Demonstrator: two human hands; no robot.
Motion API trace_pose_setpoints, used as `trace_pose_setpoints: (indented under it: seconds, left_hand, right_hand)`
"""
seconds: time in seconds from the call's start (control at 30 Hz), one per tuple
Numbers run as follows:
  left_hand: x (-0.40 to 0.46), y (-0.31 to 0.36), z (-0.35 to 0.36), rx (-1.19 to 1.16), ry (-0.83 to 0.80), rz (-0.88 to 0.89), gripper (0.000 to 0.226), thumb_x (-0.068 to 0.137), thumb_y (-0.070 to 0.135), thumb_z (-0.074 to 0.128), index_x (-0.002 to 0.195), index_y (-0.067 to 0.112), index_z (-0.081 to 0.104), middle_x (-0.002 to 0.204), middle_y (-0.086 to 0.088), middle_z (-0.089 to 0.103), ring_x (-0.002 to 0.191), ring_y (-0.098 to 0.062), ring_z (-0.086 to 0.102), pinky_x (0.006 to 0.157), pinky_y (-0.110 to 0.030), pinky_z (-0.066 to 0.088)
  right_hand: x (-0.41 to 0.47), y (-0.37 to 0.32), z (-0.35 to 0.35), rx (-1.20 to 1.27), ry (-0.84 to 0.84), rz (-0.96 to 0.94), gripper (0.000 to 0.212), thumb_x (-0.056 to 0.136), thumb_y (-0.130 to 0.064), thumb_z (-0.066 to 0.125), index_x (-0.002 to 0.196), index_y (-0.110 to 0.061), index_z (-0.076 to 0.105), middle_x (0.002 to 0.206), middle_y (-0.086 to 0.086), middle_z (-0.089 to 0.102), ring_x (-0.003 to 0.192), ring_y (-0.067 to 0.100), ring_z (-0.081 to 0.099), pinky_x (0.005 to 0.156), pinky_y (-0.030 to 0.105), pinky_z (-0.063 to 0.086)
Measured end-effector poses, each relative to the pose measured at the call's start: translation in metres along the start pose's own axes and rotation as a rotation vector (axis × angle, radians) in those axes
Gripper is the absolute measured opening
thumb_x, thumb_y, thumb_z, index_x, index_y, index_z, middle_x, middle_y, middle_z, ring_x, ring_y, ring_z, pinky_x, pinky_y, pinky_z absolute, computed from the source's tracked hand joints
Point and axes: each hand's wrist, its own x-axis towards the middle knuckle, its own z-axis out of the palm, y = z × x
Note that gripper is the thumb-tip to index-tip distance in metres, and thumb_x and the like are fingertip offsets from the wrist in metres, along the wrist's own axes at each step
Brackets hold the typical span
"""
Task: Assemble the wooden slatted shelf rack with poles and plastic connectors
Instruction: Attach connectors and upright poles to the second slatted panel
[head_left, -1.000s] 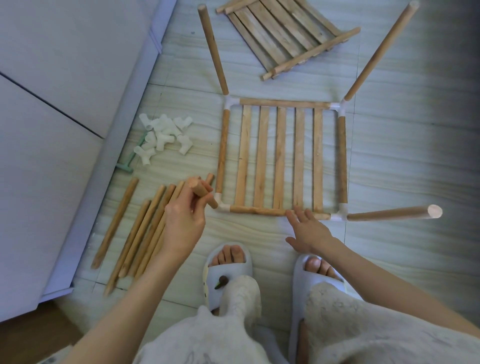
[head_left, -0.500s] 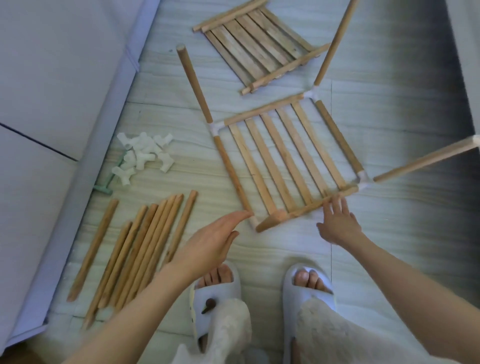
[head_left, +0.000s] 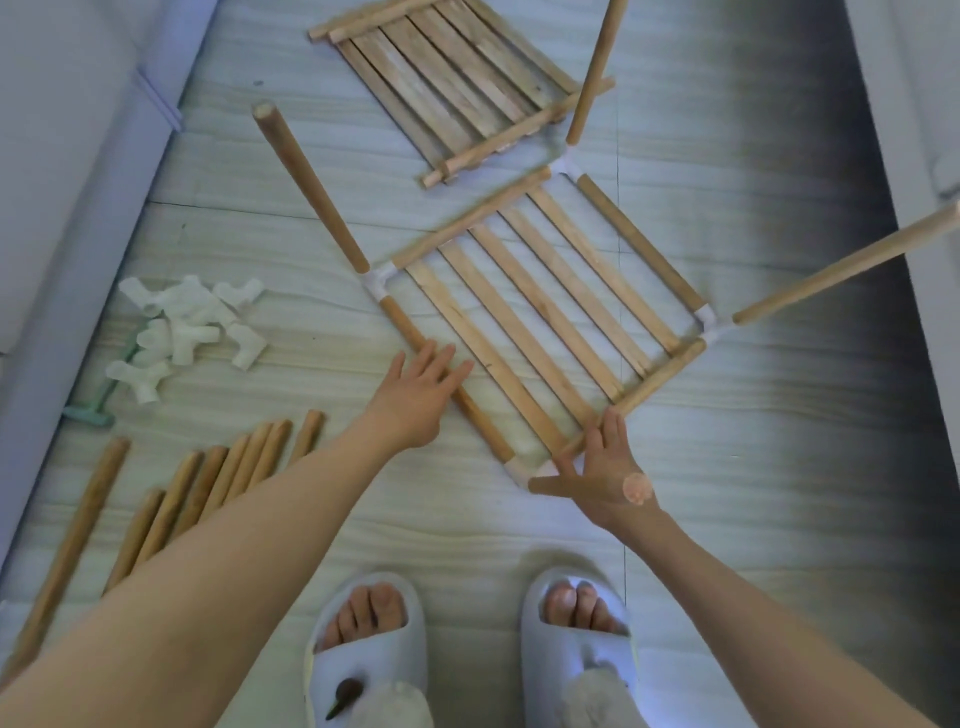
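Floor: pale tiles (head_left: 727, 493) carry everything; a white cabinet (head_left: 62, 156) runs along the left.

Shelf frame: a slatted panel (head_left: 540, 322) framed by poles and white corner connectors lies flat on the floor, turned like a diamond. Its near corner connector (head_left: 522, 470) points at the person's feet, and its slats run from near right to far left.

Legs: four poles are plugged into the corners. The far-left leg (head_left: 306, 182), the far one (head_left: 597, 67) and the right one (head_left: 852, 265) are long in view; the near one (head_left: 558, 486) looks short, end-on towards the camera, partly behind the right hand.

Spare panel: a second slatted panel (head_left: 447, 88) lies loose further off, just beside the frame's far corner.

Loose poles: a row of spare poles (head_left: 208, 493) lies near left, long axes running near to far.

Connectors: a heap of white plastic connectors (head_left: 182, 332) sits at the left, beyond the spare poles.

Left hand: the left hand (head_left: 415, 395) lies flat over the frame's near-left side pole (head_left: 441, 374), fingers straight and released, gripping nothing.

Right hand: the right hand (head_left: 608, 467) is spread at the near corner, fingers straight along the near-right rail (head_left: 660, 379), released rather than curled.

Key relation: both hands flank the near corner; the right is nearer it. Likely next the frame is lifted or turned onto its legs, so the grip should follow each rail's long axis.
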Motion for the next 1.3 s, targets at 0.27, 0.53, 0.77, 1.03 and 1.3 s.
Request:
trace_pose_setpoints:
  seconds: [0.27,0.53,0.77,1.03,1.3]
  left_hand:
    - [-0.010,0.019,0.030,0.099,0.121,0.097,0.057,0.090,0.008,0.039,0.143,0.028,0.031,0.139,-0.001,0.036,0.137,-0.021,0.021,0.115,-0.051,0.006]
    - [-0.061,0.028,0.078,-0.016,0.086,0.094,0.066,0.094,0.007,0.034,0.150,0.033,0.010,0.158,-0.008,0.007,0.144,-0.025,0.010,0.115,-0.044,0.007]
    - [-0.069,0.036,0.081,-0.066,0.206,-0.001,0.049,0.094,0.014,0.055,0.140,0.023,0.043,0.142,-0.024,0.039,0.128,-0.040,0.040,0.094,-0.047,0.041]
    - [-0.059,0.045,0.082,-0.059,0.110,-0.180,0.056,0.101,0.040,0.027,0.150,0.033,0.000,0.158,-0.009,-0.012,0.139,-0.038,0.013,0.101,-0.043,0.036]
    - [-0.055,0.045,0.086,-0.050,0.031,-0.184,0.055,0.101,0.043,0.011,0.148,0.029,-0.015,0.156,-0.010,-0.022,0.144,-0.031,-0.017,0.117,-0.044,-0.001]
  right_hand:
    - [-0.008,0.040,-0.020,-0.097,-0.028,-0.142,0.082,0.088,-0.047,0.056,0.146,-0.004,0.017,0.157,0.011,-0.009,0.145,0.023,-0.012,0.115,0.029,0.015]
    - [-0.003,0.084,-0.031,0.071,0.125,-0.117,0.064,0.096,-0.014,0.048,0.150,-0.011,0.013,0.158,0.003,0.002,0.145,0.018,0.010,0.108,0.027,0.025]
    - [-0.055,0.094,-0.005,0.330,0.400,0.036,0.043,0.087,0.015,0.043,0.129,0.004,0.050,0.135,0.023,0.046,0.116,0.037,0.053,0.092,0.028,0.042]
    - [-0.080,0.080,-0.015,0.621,0.382,0.048,0.031,0.086,-0.014,0.066,0.116,-0.013,0.059,0.083,-0.006,0.064,0.077,0.017,0.064,0.064,0.007,0.045]
    - [-0.067,0.072,-0.024,0.361,0.566,-0.048,0.012,0.083,-0.005,0.069,0.091,0.003,0.067,0.076,0.006,0.066,0.065,0.012,0.055,0.065,0.002,0.034]
